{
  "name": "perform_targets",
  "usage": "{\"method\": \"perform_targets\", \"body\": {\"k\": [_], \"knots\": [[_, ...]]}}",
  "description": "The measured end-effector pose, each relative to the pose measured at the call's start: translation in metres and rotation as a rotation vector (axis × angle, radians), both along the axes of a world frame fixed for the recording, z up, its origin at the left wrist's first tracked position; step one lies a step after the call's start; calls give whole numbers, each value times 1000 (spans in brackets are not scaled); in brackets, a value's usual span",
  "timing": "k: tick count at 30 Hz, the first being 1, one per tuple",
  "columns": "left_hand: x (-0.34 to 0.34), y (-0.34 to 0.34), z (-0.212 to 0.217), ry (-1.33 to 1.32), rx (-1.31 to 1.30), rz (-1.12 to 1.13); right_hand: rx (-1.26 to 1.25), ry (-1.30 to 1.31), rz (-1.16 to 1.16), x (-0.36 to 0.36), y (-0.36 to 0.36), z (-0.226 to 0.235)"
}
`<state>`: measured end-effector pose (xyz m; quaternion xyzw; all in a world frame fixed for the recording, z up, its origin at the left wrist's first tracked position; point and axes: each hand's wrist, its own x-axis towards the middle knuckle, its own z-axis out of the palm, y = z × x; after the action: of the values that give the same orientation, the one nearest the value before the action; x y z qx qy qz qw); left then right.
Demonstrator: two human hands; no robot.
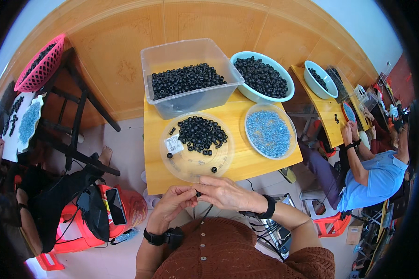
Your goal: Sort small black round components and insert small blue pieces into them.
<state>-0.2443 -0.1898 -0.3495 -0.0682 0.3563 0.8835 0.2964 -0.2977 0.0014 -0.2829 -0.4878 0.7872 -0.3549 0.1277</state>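
Note:
My left hand (pixel 173 201) and my right hand (pixel 221 191) meet at the near edge of a small wooden table (pixel 246 162), fingertips pinched together on a small black ring (pixel 198 193). Just beyond them lies a clear round lid (pixel 195 160) carrying a pile of black rings (pixel 201 134) and a few loose ones. To its right a clear round dish (pixel 268 132) holds small blue-grey metal parts. Both wrists wear black bands.
A clear plastic tub (pixel 189 76) and a pale blue bowl (pixel 262 76) of black rings stand at the table's back. A person in a blue shirt (pixel 371 179) works at another table on the right. Another person sits at left by a red stool (pixel 86 228) and pink basket (pixel 41 63).

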Motion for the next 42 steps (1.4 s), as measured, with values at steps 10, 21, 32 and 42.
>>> {"method": "perform_targets", "body": {"k": [10, 21, 32, 42], "knots": [[2, 13, 3, -30, -170, 132, -113, 137, -138, 10, -1, -16], [-7, 14, 21, 73, 50, 61, -261, -96, -299, -2, 14, -23], [-1, -1, 22, 113, -212, 81, -347, -131, -448, -12, 33, -8], [22, -33, 2, 109, -208, 279, 64, 191, -685, -149, 115, 13]]}}
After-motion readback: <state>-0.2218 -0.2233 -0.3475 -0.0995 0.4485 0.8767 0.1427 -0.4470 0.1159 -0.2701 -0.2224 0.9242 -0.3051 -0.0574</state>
